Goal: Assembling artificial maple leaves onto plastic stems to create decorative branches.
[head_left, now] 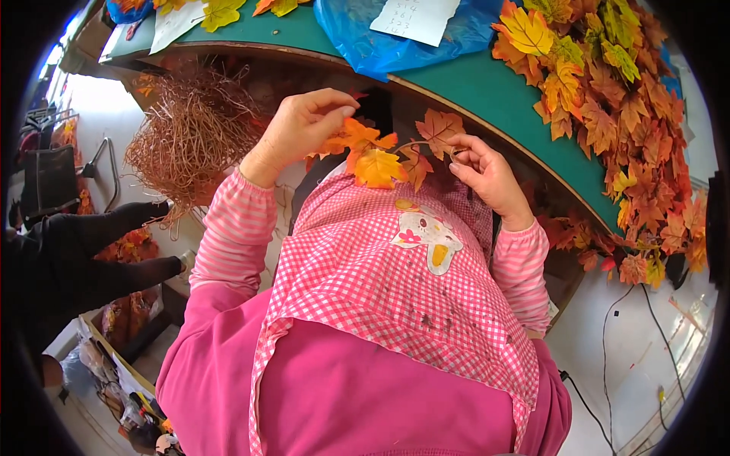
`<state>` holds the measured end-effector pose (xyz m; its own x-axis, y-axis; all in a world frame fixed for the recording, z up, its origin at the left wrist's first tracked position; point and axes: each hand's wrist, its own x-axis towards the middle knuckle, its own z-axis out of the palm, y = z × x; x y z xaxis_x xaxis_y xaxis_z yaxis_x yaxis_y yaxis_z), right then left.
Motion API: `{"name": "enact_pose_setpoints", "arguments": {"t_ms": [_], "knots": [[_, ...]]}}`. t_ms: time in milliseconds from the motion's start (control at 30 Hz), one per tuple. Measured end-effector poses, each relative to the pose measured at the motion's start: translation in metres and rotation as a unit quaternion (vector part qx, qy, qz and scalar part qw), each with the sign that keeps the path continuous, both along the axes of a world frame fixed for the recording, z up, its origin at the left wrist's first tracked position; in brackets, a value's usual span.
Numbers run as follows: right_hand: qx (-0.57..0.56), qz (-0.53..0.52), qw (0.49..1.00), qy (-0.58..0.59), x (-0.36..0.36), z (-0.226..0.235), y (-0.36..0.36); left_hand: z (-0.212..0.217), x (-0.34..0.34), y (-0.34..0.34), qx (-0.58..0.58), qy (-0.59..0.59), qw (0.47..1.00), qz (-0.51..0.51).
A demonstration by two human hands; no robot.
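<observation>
Above my lap, in front of the table edge, I hold an artificial maple leaf garland (pixel 380 169) with orange, yellow and rust-red leaves on a thin brown stem. My left hand (pixel 300 129) is closed in a pinch at the garland's left part, by an orange leaf; the exact spot under the fingertips is hidden. With thumb and forefinger, my right hand (pixel 490 178) pinches the stem's right part, where it curls beside a rust-red leaf (pixel 439 131). Striped pink sleeves cover both forearms, and a pink checked apron (pixel 395 266) lies below the garland.
A green-topped table (pixel 471 87) curves ahead, bearing a blue plastic bag (pixel 342 38) and a paper slip (pixel 414 19). Many maple leaves (pixel 631 114) hang over its right end. A bundle of brown stems (pixel 190 129) hangs at left. Another person's legs (pixel 106 251) are at far left; cables (pixel 608 334) lie right.
</observation>
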<state>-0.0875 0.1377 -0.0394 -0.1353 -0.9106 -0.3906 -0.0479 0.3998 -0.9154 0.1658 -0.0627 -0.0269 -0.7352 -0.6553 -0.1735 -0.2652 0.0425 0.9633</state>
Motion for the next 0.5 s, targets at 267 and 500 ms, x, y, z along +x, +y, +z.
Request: {"name": "enact_pose_setpoints", "arguments": {"t_ms": [267, 500], "knots": [[-0.039, -0.007, 0.999, -0.014, 0.003, 0.007, 0.0, 0.028, -0.044, 0.029, -0.17, 0.075, 0.973, -0.135], [-0.089, -0.029, 0.996, -0.011, 0.012, 0.018, 0.0, 0.007, -0.067, 0.04, -0.265, 0.069, 0.942, -0.194]]}}
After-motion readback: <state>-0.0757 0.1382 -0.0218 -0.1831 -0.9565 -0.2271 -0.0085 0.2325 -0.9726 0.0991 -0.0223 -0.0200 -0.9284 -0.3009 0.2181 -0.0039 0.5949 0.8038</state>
